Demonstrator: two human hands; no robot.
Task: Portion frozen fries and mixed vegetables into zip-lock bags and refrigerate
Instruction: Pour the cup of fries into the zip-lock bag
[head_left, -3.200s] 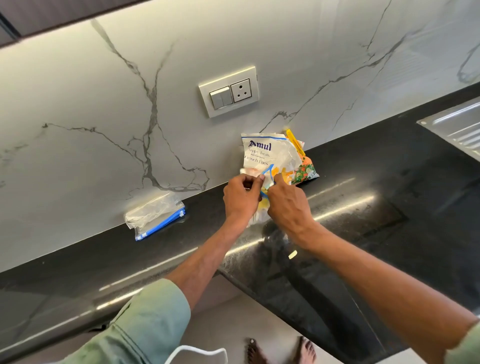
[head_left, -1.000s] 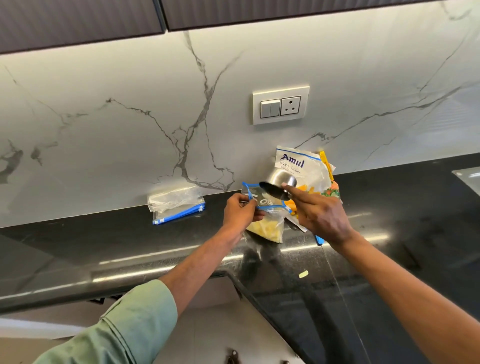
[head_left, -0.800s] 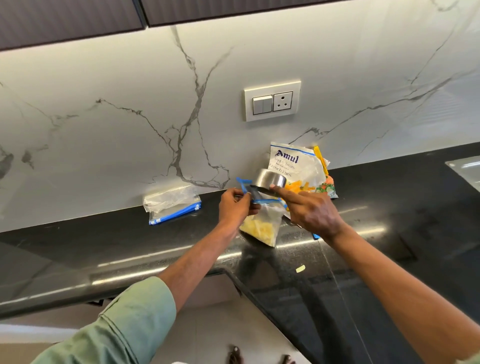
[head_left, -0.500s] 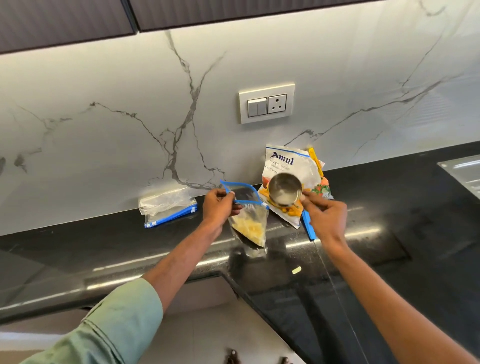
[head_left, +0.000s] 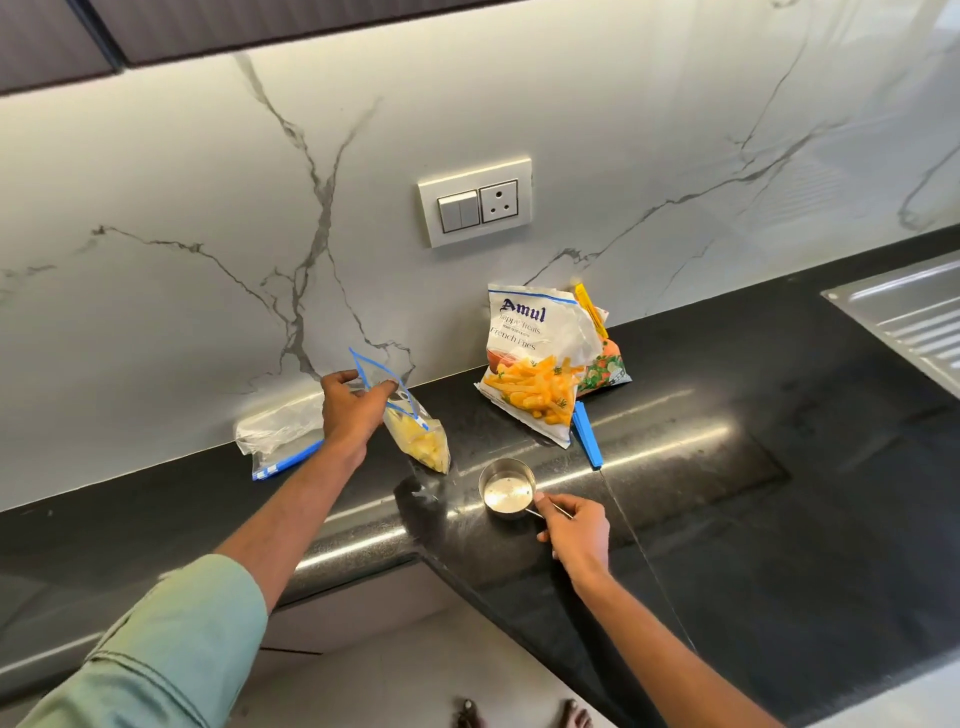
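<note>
My left hand grips the open blue-zip top of a clear zip-lock bag with fries in its bottom; the bag's lower end rests on the black counter. My right hand holds the handle of an empty steel measuring cup that sits on the counter near its front edge. The Amul fries packet leans against the wall, with the mixed vegetables packet behind it on the right.
A stack of spare zip-lock bags lies by the wall left of my left hand. A blue bag clip lies beside the fries packet. A steel sink drainboard is at the far right. A switch and socket plate is on the marble wall.
My right hand tipped the cup over the bag, then drew it back and down onto the counter. My left hand moved the filled bag leftward.
</note>
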